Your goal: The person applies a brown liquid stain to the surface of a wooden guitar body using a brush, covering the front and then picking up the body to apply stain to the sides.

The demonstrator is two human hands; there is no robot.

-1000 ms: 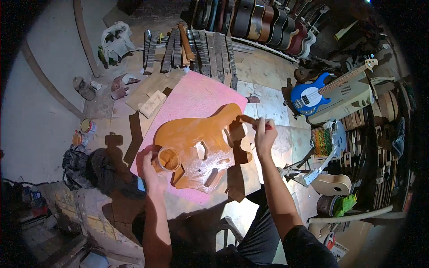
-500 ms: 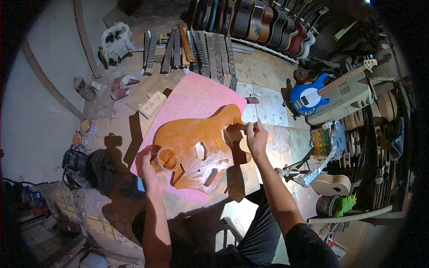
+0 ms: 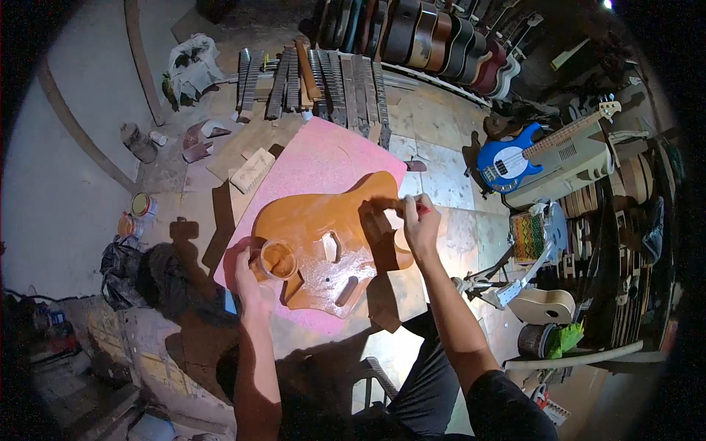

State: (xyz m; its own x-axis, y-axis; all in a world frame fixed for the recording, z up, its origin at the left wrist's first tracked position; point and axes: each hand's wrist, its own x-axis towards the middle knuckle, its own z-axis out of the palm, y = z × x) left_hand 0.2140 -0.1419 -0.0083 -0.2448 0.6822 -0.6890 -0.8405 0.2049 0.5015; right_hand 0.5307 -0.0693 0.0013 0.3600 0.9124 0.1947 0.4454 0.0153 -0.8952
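An orange-brown electric guitar body (image 3: 316, 213) lies flat on a pink board (image 3: 331, 151), with wet-looking shine around its cut-outs. My left hand (image 3: 251, 283) is wrapped round a clear plastic cup (image 3: 279, 260) that holds orange-brown paint, held over the body's left edge. Beside the upper right horn, my right hand (image 3: 421, 231) pinches a small brush with a bit of red handle (image 3: 423, 209) showing. Its tip points left toward the body's edge; the hand's shadow makes contact hard to tell.
Several guitar necks (image 3: 346, 88) lie along the far side. A wooden block (image 3: 252, 170) sits left of the board, with open cans (image 3: 144, 206) farther left. A blue bass guitar (image 3: 511, 158) rests at the right, and several guitar bodies (image 3: 434, 40) stand in a row behind.
My right hand has shifted slightly at the upper right horn, and its shadow over the cut-out has changed. The left hand and cup stay nearly in place.
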